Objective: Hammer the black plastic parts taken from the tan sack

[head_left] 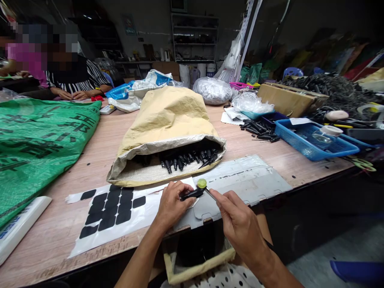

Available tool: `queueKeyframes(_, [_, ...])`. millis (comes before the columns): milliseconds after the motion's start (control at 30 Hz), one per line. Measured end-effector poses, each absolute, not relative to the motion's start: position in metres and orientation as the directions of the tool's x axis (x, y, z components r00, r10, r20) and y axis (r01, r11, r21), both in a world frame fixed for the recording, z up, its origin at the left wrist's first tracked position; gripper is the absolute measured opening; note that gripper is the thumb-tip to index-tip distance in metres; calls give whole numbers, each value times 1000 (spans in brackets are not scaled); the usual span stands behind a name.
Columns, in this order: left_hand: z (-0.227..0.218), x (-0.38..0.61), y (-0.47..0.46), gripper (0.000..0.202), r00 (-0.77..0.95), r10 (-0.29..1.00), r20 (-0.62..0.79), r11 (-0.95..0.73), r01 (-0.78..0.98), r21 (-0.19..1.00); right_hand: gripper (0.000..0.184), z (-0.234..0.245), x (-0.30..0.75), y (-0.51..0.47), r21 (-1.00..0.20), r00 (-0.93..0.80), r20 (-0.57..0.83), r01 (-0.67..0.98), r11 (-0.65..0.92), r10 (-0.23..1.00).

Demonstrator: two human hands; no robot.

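Observation:
Over the front edge of the table, my left hand (173, 203) is closed on a slim black tubular part (194, 194) that lies sideways and points right. My right hand (240, 220) pinches a thin metal rod-like tool (210, 193), its tip at the right end of the black part. Just above that end is a round yellow-green piece (202, 183); whether it joins the tool or the part I cannot tell. Beneath both hands lies a grey flat board (240, 176). Left of them, a white sheet (76, 244) carries several black rounded-square stickers (111, 210).
A yellow paper sack (174, 116) gapes toward me with several black parts (180, 162) inside. Green sacking (45, 148) covers the left side. On the right are a blue basket (312, 148) and loose black parts (255, 128). Another person (75, 80) sits at the far left.

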State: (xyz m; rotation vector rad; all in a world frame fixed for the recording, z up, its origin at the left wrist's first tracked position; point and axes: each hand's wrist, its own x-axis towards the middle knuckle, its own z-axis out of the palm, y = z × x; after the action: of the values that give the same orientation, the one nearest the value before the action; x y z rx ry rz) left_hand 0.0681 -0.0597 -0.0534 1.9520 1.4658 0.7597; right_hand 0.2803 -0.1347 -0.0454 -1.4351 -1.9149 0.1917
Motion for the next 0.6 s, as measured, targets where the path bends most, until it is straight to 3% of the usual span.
queueKeyframes(100, [-53,68,-60,14,242,964,107,-241,642,728,48,-47,283,-134,-499,-121,416,798,337,901])
queueKeyframes(267, [-52,67,-60,15,256,961,104,-252,658,710,39,-37,306,-119,-489,30,495,836,249,868])
queueKeyframes(433, [-51,66,-60,22,302,947,110,-291,658,695,31,-48,352,-83,-298,154,474,955,-7,867])
queueKeyframes(600, [-51,65,-59,38,317,943,104,-300,670,679,28,-72,378,-59,-206,213,489,970,-126,846])
